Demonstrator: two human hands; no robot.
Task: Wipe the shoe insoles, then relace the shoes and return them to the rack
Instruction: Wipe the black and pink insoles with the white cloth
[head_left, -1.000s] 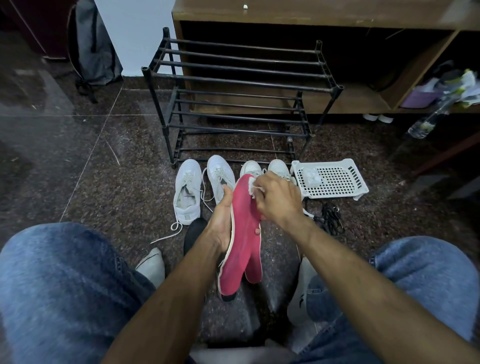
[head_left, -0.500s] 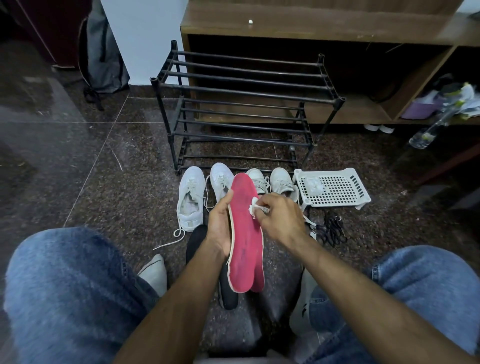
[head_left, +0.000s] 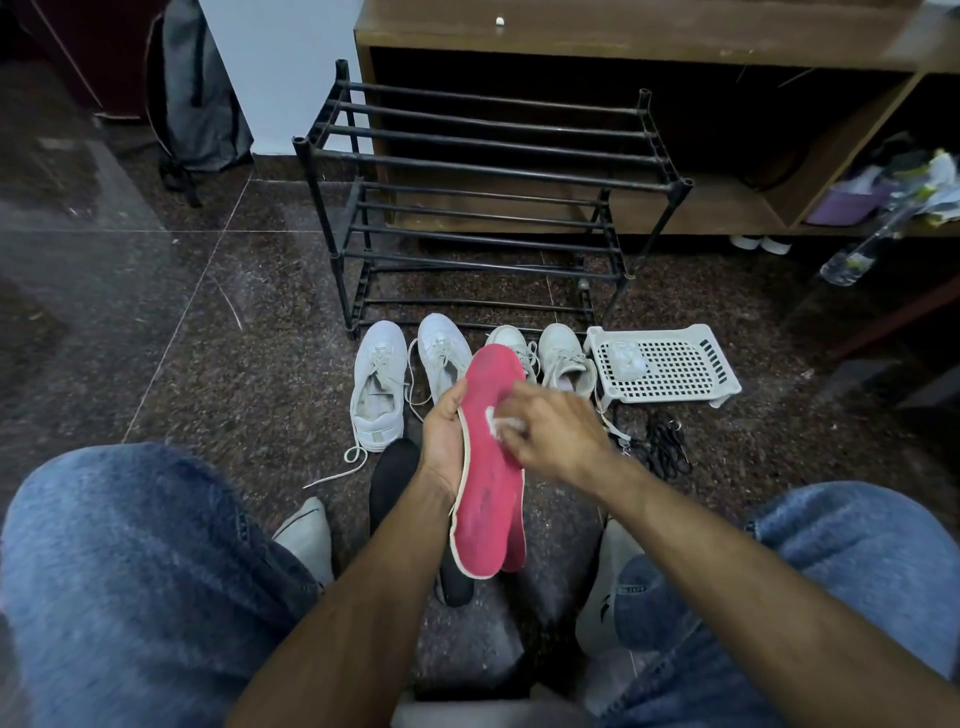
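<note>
Gripping the pink insole (head_left: 488, 467) by its edge, left hand (head_left: 441, 441) steadies while right hand (head_left: 550, 431) pinches a white wipe (head_left: 496, 423) against it; that one-sided hold could let it flex and slip free.

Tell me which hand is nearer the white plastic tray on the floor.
Right. The right hand, wiping the red insole, sits just short of the tray; the left hand holds the insole's far edge, farther away.

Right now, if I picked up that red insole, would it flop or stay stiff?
Probably bendy but not limp: the red insole stays straight though the left hand grips only one edge. It looks thin, so likely light. The right hand rubs a white wipe on it without buckling it.
</note>
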